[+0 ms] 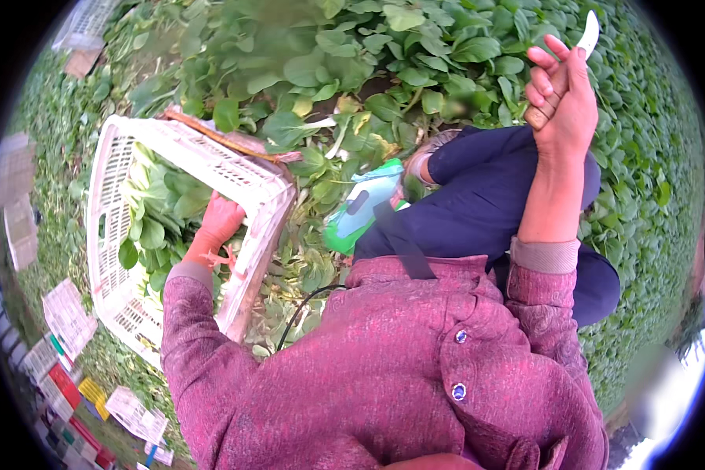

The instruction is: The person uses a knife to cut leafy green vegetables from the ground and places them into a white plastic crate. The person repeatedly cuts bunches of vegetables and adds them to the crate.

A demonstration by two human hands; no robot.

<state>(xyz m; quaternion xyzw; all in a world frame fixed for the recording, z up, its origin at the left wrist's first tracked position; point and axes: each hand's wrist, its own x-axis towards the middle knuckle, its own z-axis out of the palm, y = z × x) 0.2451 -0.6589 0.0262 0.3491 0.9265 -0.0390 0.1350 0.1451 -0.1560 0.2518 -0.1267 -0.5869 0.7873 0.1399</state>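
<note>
My left hand (223, 218) reaches down inside a white slatted plastic crate (108, 211), close to its right wall. Leafy greens with pale stems (160, 200) lie piled in the crate, beside and under that hand. Its fingers are mostly hidden, so I cannot tell whether they grip any leaves. Raised at the upper right, over the growing plants, my right hand (560, 98) is closed on a small curved knife (590, 35). The pale blade points up and away from the thumb; the handle is hidden in the palm.
Low leafy plants (478, 47) grow densely ahead and to the right. A green and light-blue packet (360, 207) lies between the crate and my leg (446, 204). A brownish stick (211, 129) lies along the crate's far edge. More crates (70, 313) stand at far left.
</note>
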